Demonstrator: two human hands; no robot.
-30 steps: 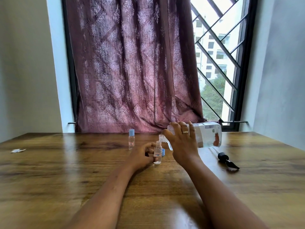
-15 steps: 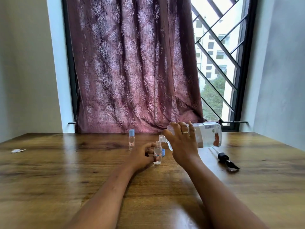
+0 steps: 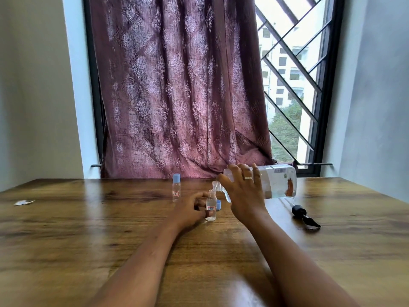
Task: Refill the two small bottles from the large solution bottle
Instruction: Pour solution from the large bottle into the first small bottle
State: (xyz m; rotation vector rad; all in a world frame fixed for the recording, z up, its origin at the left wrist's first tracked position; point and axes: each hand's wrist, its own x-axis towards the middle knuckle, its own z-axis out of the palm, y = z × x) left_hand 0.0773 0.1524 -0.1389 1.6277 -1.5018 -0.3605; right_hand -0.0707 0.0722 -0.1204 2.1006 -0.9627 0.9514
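My right hand [image 3: 242, 196] grips the large clear solution bottle [image 3: 277, 185], tipped on its side with its threaded neck over the mouth of an uncapped small bottle [image 3: 210, 208]. That small bottle stands upright on the wooden table [image 3: 110, 229], and my left hand [image 3: 190, 210] holds it from the left. Its blue cap [image 3: 218, 204] lies just behind it. A second small bottle [image 3: 176, 191] with a blue cap and a red-edged label stands upright farther back to the left, untouched.
A black pump dispenser [image 3: 304, 216] with its tube lies on the table to the right. A small scrap of white paper [image 3: 23, 202] rests near the left edge. A maroon curtain [image 3: 177, 96] and a barred window [image 3: 292, 85] stand behind the table.
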